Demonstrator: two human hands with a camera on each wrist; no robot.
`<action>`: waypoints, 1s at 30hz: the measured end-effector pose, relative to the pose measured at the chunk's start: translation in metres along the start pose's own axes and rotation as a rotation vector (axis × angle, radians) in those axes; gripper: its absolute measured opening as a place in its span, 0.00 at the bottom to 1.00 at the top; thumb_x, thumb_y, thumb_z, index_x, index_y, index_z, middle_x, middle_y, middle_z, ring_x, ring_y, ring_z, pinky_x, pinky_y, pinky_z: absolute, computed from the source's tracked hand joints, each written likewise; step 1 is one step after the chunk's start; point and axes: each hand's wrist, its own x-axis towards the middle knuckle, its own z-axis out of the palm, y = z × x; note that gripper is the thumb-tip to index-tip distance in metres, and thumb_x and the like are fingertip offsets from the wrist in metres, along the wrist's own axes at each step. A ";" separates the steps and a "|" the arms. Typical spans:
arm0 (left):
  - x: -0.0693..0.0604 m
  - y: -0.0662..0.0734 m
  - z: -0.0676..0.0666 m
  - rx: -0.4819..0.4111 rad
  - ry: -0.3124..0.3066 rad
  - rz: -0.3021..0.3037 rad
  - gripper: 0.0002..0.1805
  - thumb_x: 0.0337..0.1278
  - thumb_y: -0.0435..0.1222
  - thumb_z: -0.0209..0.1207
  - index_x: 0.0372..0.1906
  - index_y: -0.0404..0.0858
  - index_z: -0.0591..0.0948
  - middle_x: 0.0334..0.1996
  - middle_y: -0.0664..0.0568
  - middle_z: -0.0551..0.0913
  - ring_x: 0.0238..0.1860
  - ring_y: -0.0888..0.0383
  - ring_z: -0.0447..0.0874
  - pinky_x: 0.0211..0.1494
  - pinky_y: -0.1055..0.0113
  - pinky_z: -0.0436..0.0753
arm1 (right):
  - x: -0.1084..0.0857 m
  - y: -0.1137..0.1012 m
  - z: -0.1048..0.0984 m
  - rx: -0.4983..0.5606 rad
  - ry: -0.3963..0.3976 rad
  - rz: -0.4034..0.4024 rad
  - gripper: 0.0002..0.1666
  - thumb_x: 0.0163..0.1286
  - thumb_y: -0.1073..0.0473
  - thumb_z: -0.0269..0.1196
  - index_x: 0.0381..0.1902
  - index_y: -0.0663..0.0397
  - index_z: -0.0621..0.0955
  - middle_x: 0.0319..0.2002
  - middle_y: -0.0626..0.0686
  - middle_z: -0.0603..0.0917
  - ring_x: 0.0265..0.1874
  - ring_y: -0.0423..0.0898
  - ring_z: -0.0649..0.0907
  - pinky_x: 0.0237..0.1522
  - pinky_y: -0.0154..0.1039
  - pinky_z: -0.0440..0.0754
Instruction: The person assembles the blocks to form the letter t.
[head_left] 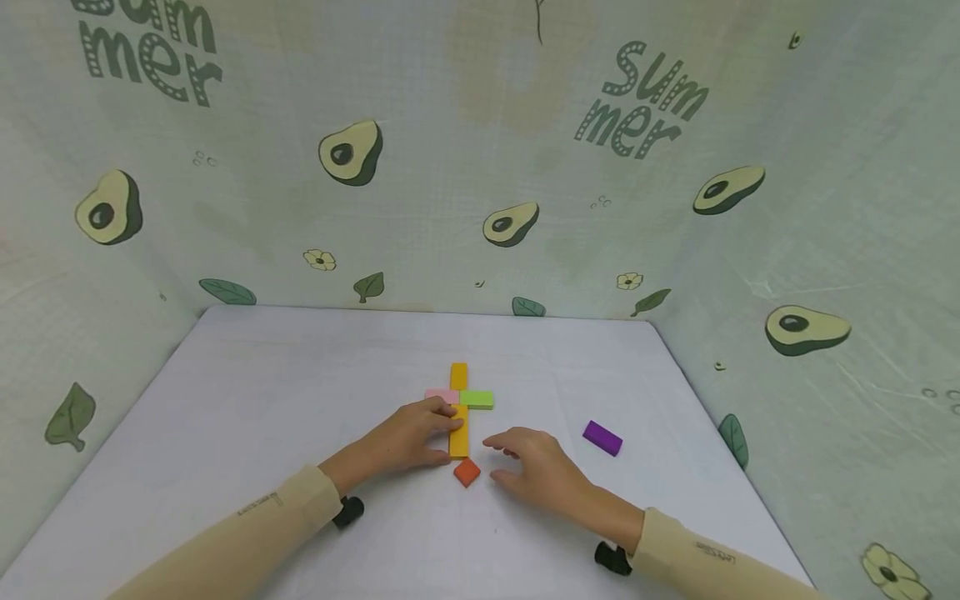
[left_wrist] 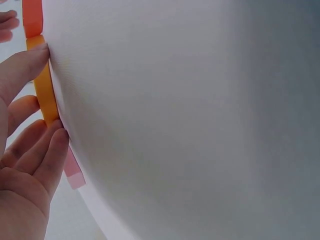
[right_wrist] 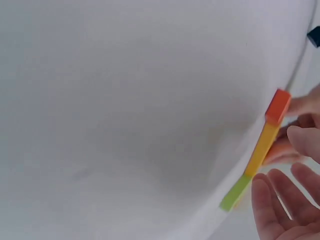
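Note:
My left hand (head_left: 415, 432) holds a long yellow block (head_left: 460, 437), thumb near its near end and fingertips by its far end. Beyond it lie a pink block (head_left: 441, 395) and a lime green block (head_left: 477, 400), end to end crosswise. A shorter yellow block (head_left: 459, 376) extends from them at the far side. At the long block's near end sits an orange-red block (head_left: 467, 472), turned cornerwise. To the right of these blocks my right hand (head_left: 542, 471) hovers with fingers apart, holding nothing. In the left wrist view the fingers partly cover the long yellow block (left_wrist: 45, 92).
A purple block (head_left: 602, 437) lies alone to the right, beyond the right hand. The white tabletop (head_left: 300, 375) is bordered by a patterned cloth (head_left: 420, 250) at the back and sides. A black wrist camera (head_left: 348, 512) sits below the left sleeve.

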 end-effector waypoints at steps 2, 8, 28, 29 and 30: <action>0.000 0.000 0.000 0.002 -0.003 -0.003 0.33 0.57 0.46 0.79 0.66 0.38 0.85 0.61 0.51 0.83 0.61 0.55 0.83 0.66 0.61 0.84 | -0.002 0.005 -0.007 -0.003 0.002 0.023 0.24 0.65 0.60 0.78 0.59 0.53 0.87 0.50 0.49 0.91 0.43 0.46 0.86 0.48 0.39 0.89; -0.001 0.001 -0.002 -0.020 0.002 0.007 0.32 0.57 0.43 0.79 0.65 0.36 0.85 0.61 0.49 0.83 0.61 0.54 0.83 0.65 0.60 0.84 | -0.012 0.020 -0.026 -0.038 0.058 0.103 0.27 0.62 0.60 0.80 0.59 0.51 0.87 0.53 0.48 0.90 0.48 0.50 0.88 0.49 0.44 0.90; -0.001 0.004 -0.004 -0.017 -0.017 -0.010 0.32 0.58 0.42 0.78 0.66 0.36 0.84 0.62 0.49 0.82 0.62 0.52 0.82 0.67 0.59 0.83 | -0.049 0.103 -0.065 -0.176 0.171 0.147 0.31 0.58 0.62 0.82 0.60 0.53 0.86 0.56 0.52 0.83 0.56 0.54 0.83 0.55 0.55 0.87; -0.001 0.005 -0.004 -0.018 -0.021 -0.015 0.32 0.58 0.42 0.78 0.66 0.36 0.84 0.62 0.49 0.82 0.62 0.52 0.82 0.67 0.58 0.83 | -0.050 0.106 -0.066 -0.180 0.170 0.158 0.31 0.58 0.62 0.82 0.60 0.54 0.86 0.56 0.52 0.83 0.54 0.53 0.83 0.53 0.54 0.88; -0.002 0.005 -0.005 -0.021 -0.026 -0.020 0.32 0.59 0.42 0.78 0.67 0.36 0.84 0.62 0.49 0.82 0.62 0.52 0.82 0.67 0.58 0.83 | -0.051 0.109 -0.066 -0.183 0.166 0.172 0.31 0.58 0.61 0.82 0.60 0.54 0.86 0.55 0.52 0.83 0.53 0.53 0.83 0.52 0.53 0.88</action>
